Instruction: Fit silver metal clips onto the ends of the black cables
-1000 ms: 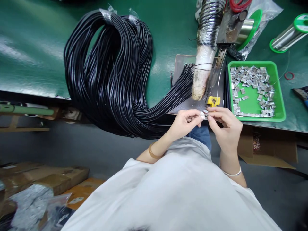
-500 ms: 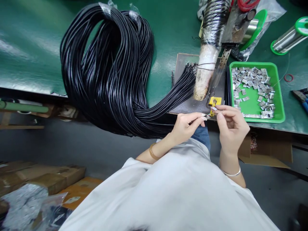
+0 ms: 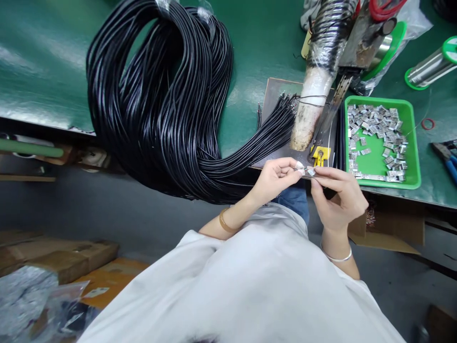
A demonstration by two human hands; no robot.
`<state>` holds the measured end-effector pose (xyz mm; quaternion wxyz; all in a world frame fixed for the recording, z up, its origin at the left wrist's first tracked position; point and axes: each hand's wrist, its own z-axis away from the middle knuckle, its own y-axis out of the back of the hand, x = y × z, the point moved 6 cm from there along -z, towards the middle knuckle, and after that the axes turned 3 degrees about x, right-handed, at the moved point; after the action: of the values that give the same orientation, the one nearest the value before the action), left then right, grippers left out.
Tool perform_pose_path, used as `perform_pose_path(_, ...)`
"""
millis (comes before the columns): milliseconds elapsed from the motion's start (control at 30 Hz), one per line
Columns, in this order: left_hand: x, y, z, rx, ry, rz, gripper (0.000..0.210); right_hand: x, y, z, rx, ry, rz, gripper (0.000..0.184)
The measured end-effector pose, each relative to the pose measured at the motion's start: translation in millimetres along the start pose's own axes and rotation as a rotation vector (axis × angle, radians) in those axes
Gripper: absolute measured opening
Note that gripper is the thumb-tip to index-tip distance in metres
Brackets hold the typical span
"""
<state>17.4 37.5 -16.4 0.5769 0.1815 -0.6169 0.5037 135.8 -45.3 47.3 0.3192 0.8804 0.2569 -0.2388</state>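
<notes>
My left hand [image 3: 274,180] is closed in a pinch on the end of a black cable, with white wrapping on its fingertips; most of that cable is hidden by the hand. Close beside it, my right hand [image 3: 339,194] pinches a small silver metal connector [image 3: 312,172] by thumb and forefinger. The connector meets or nearly meets the cable end; contact cannot be made out. Just beyond the fingers stands a yellow fixture [image 3: 321,155] at the front of a grey board [image 3: 273,90]. A large bundle of black cables [image 3: 200,109] lies left, its stripped ends resting on the board.
To the right, a green tray [image 3: 416,143] holds many loose silver connectors. A dirty white hose nozzle [image 3: 305,121] and a metal arm [image 3: 341,90] hang over the board. Solder spool [image 3: 432,63], red ring [image 3: 427,124] and pliers [image 3: 442,153] lie farther right. An open carton [image 3: 389,238] sits below the table.
My right hand has come slightly down and left, bringing the connector from near the yellow fixture to the left fingertips. My left hand has risen a little. The view has shifted slightly.
</notes>
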Motion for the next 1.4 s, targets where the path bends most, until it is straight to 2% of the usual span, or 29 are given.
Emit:
perform_pose_path(100, 1.1, -0.8, -2.1, 0.002, -0.011, 0.018, 0.030, 5.1, -1.7, 0.9, -0.002, -0.058, -0.033, 0.023)
perform_pose_path(233, 1.8, 0.5, -4.6, 0.003, -0.016, 0.038, 0.030, 17.2, -3.4, 1.7, -0.008, -0.198, -0.063, 0.012)
perform_pose_path(433, 2.4, 2.6, -7.9, 0.028, -0.025, 0.045, 0.028, 15.9, -8.9, 2.4, -0.055, -0.096, -0.044, 0.017)
perform_pose_path(600, 2.2, 2.3, -11.4, 0.053, -0.061, 0.026, 0.021, 14.0, -9.7, 3.2, -0.025, 0.025, -0.029, 0.021)
perform_pose_path(800, 7.8, -0.5, -15.4, 0.094, -0.156, -0.053, 0.012, 16.3, -11.9, -3.8, -0.039, -0.011, 0.027, 0.018)
perform_pose_path(1033, 16.0, -1.4, -15.8, 0.120, -0.218, -0.142, 0.016, 13.9, -13.8, -11.7, -0.058, 0.001, 0.069, 0.014)
perform_pose_path(1400, 7.9, 0.8, -17.0, 0.108, -0.148, -0.179, 0.016, 12.5, -13.0, -11.4, -0.048, -0.014, 0.079, 0.015)
